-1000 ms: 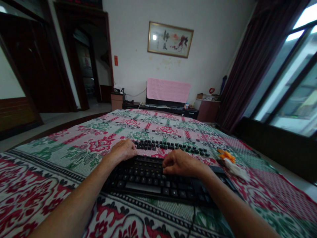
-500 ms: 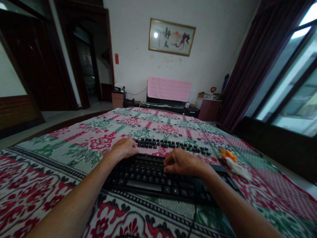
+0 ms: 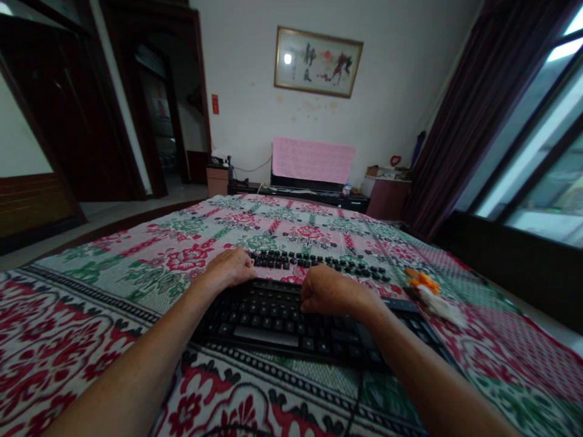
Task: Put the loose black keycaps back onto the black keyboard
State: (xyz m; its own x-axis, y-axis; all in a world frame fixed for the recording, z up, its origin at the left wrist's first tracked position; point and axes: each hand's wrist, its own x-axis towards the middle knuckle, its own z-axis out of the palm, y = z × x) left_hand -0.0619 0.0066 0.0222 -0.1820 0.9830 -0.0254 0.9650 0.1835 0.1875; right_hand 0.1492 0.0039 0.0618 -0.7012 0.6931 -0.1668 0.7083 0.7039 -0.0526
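A black keyboard [image 3: 268, 318] lies on a floral cloth [image 3: 91, 315] in front of me. Just beyond it, several loose black keycaps [image 3: 328, 264] are laid out in rows on the cloth. My left hand [image 3: 228, 268] rests on the keyboard's far left corner, its fingers curled down over the edge. Over the keyboard's upper middle rows sits my right hand [image 3: 330, 291], its fingers closed in a pinch against the keys. What they pinch is hidden.
An orange and white object [image 3: 430, 294] lies on the cloth to the right of the keyboard. The keyboard's cable [image 3: 355, 400] runs toward me. Beyond the cloth stand a low cabinet with a pink cover [image 3: 312, 161], a dark doorway at left and windows at right.
Both hands stay on the keyboard, hardly moved. The view has tilted down a little, so everything sits slightly higher in the picture.
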